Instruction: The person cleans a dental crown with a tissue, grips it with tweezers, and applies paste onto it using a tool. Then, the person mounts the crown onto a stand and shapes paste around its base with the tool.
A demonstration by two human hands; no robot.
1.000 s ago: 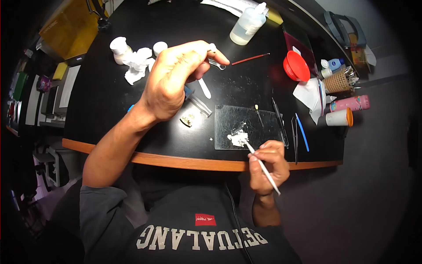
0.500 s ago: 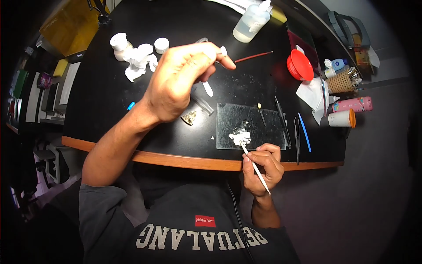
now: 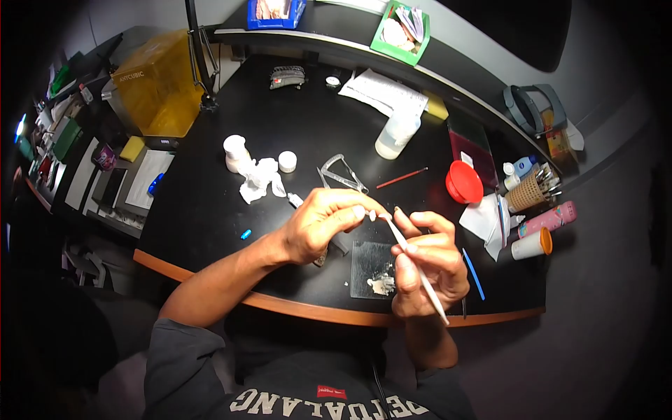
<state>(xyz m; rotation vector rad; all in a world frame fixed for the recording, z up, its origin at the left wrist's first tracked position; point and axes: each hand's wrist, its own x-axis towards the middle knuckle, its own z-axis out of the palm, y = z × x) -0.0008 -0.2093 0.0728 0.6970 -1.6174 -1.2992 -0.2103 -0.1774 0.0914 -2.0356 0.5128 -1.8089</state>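
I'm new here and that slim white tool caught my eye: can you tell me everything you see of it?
The tool is a slim white stick, apparently plastic, tapering toward both ends. The right hand grips it mid-length, rather like a pen, in the air. It slants, one end jutting free past the hand, the other close to a small white piece in the left hand. Whether they touch is too small to tell.
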